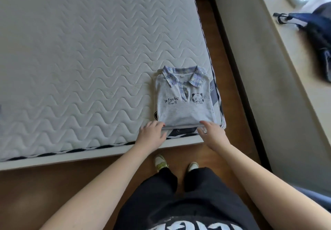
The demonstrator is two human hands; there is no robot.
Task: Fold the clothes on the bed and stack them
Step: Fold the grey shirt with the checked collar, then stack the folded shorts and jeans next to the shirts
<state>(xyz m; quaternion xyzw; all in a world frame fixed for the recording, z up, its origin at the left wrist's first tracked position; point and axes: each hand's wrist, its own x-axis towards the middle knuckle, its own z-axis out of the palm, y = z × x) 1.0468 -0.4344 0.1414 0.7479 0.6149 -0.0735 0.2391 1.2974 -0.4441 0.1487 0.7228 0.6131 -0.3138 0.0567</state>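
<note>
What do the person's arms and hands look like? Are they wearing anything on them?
Both arms are bare, with no sleeves showing and no gloves. The left hand wears nothing that shows. The right hand has a small ring on one finger. No watch or bracelet shows on either wrist.
</note>
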